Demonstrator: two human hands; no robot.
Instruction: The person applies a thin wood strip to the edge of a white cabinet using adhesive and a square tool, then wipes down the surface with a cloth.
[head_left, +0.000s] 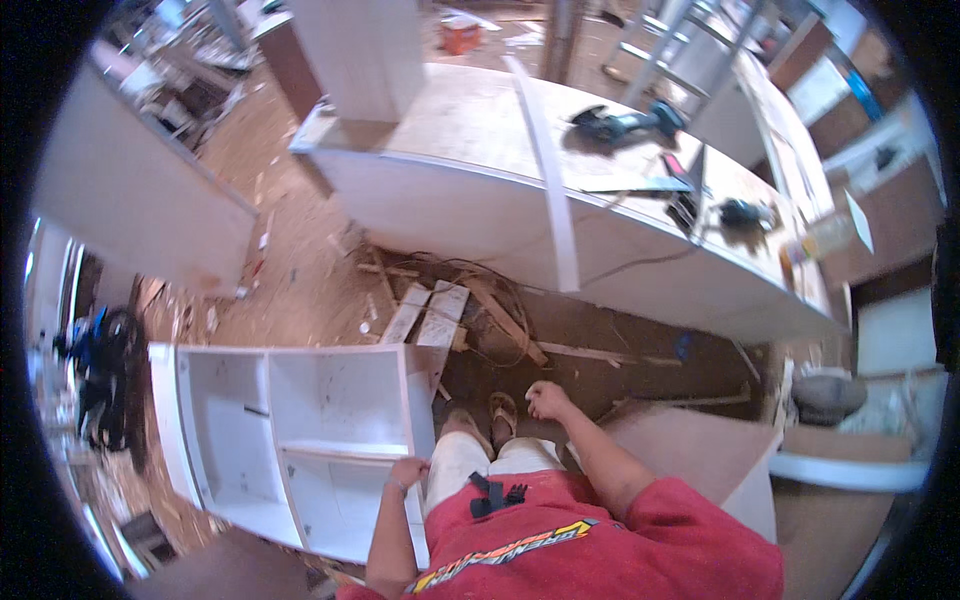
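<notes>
My left hand (pixel 408 471) hangs beside my thigh, right at the near corner of a white cabinet carcass (pixel 345 448); whether it touches the panel I cannot tell, and its fingers are too small to make out. The cabinet lies low to my left, its shelved compartments facing up toward me. In front of my right thigh, my right hand (pixel 545 400) is raised with its fingers curled together. A pale spot shows at its fingertips, too small to name. Brown boards lie on the floor below and beyond that hand.
Ahead stands a long pale bench (pixel 470 110) carrying a white strip (pixel 545 165), a cordless power tool (pixel 625 122), a second tool (pixel 745 215) and a clear bottle (pixel 825 240). Wood offcuts (pixel 440 315) and cables litter the floor. A large panel (pixel 140 190) stands left; a ladder (pixel 665 50) stands behind.
</notes>
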